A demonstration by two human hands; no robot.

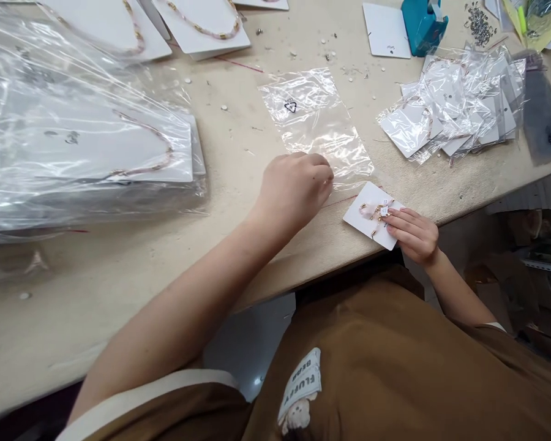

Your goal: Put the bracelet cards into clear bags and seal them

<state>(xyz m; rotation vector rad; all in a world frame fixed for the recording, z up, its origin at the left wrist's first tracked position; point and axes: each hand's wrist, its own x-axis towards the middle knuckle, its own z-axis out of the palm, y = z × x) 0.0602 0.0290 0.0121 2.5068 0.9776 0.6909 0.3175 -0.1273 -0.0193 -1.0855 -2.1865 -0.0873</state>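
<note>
My left hand [299,184] is closed, fingers curled, over the near edge of a clear plastic bag [324,119] lying flat on the table. Its fingertips are hidden, so I cannot tell whether they pinch the bag. At the table's front edge my right hand [412,233] grips the corner of a white jewelry card [362,211], fingers on top. Pink and gold beaded jewelry [375,219] and a small white tag are on the card's face. The card is tilted and sits to the right of the bag.
A pile of bagged cards [454,101] lies at the right, near a teal tape dispenser [423,27] and a white card [386,30]. Large plastic-wrapped necklace cards [92,141] fill the left. Small metal findings [479,26] and white bits are scattered about the table [239,202].
</note>
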